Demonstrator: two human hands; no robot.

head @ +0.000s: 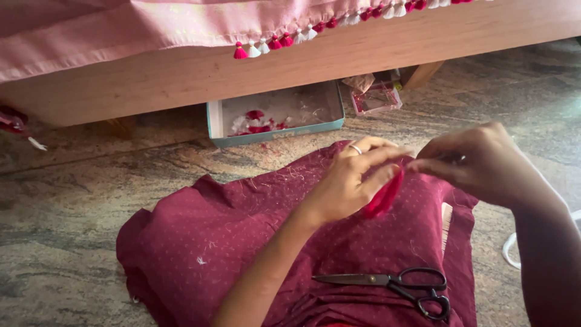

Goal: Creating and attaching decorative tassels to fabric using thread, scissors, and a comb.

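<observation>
**Two hands pinch a bright red tuft over a maroon cloth**

The left hand [351, 181], a ring on one finger, is closed around a tuft of red thread [382, 195], which hangs from between thumb and fingers. The tuft is bright pinkish red, soft and fuzzy, narrow at the top and fuller below. The right hand [478, 163] meets it fingertip to fingertip, its fingers pinched tight; whether it grips the tuft's top or a fine thread cannot be told. Both hover above the upper right part of a dotted maroon cloth [230, 242] spread on the stone floor [66, 206]. Black scissors [399, 284] lie closed near the cloth's lower right corner. Beyond the cloth's top edge stands a shallow blue-rimmed box [275, 130] holding red and white scraps, under a wooden bench [200, 75] draped with pink fabric [121, 30] edged in red and white tassels [284, 41].
</observation>
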